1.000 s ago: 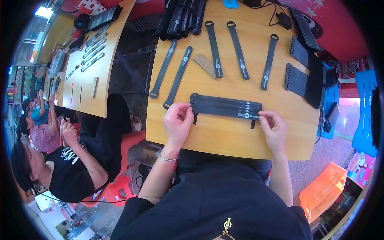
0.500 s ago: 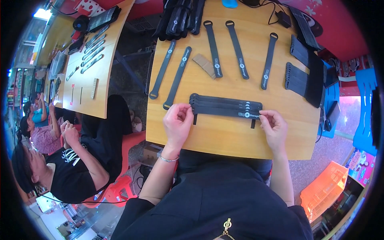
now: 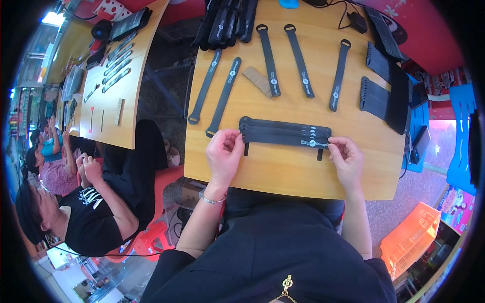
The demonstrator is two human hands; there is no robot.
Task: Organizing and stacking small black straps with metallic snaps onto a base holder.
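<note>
Several flat black straps lie overlapped in a stepped row [image 3: 278, 132] on the wooden table in front of me, their looped ends at the left and white-printed ends at the right. My left hand [image 3: 225, 155] pinches the looped end of the nearest strap between thumb and fingers. At its printed end, my right hand [image 3: 346, 157] closes thumb and fingertips on the corner. Two short dark strips [image 3: 319, 155] stick out from under the row toward me. Beyond it, loose single straps [image 3: 224, 98] are spread out, each with a ring-shaped end.
A thick bundle of black straps [image 3: 222, 25] sits at the far left of the table [image 3: 283, 174]. Brown cardboard [image 3: 257, 82] lies among the loose straps. Fanned strap stacks [image 3: 376, 98] lie at the right edge. An orange crate [image 3: 409, 242] stands at lower right; a co-worker [image 3: 101, 212] sits at left.
Both hands stay at the two ends of the strap, with barely any movement. The whole view has shifted very slightly.
</note>
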